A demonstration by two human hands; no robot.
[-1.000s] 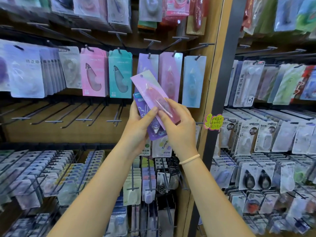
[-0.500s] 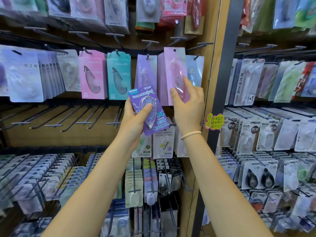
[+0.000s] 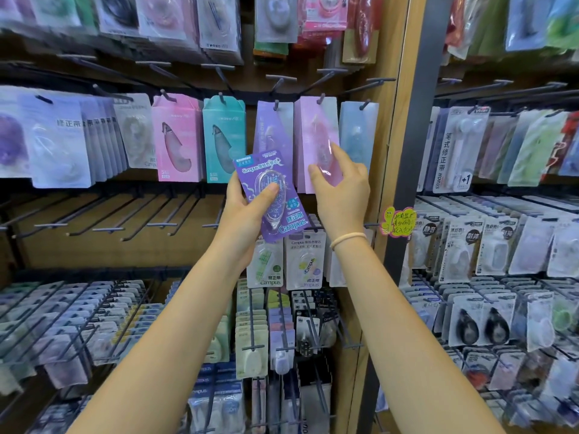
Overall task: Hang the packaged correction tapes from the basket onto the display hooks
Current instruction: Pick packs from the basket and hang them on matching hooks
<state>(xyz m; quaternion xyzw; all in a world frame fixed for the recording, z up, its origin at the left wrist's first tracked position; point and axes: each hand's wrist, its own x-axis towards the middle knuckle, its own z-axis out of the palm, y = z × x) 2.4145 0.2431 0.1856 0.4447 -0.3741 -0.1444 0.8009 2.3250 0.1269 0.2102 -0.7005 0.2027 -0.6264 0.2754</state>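
My left hand (image 3: 247, 211) grips a purple Campus correction tape pack (image 3: 271, 195), tilted, with the thumb across its clear blister. My right hand (image 3: 341, 189) touches the lower part of a pink correction tape pack (image 3: 316, 142), which hangs upright from a display hook (image 3: 321, 98) in the middle row. The fingers rest on the pack's front; how firmly they hold it I cannot tell. A purple pack (image 3: 271, 126) hangs left of it and a light blue pack (image 3: 358, 133) right of it. The basket is out of view.
Several bare hooks (image 3: 125, 220) jut out of the wooden back panel at left below the middle row. Lower racks (image 3: 78, 321) are packed with correction tapes. A dark upright post (image 3: 413, 170) divides this bay from the full rack (image 3: 501, 245) at right.
The pink pack went from tilted in my right hand up onto the hook, where it hangs straight. My right hand slid down to its lower part. The purple pack stayed in my left hand.
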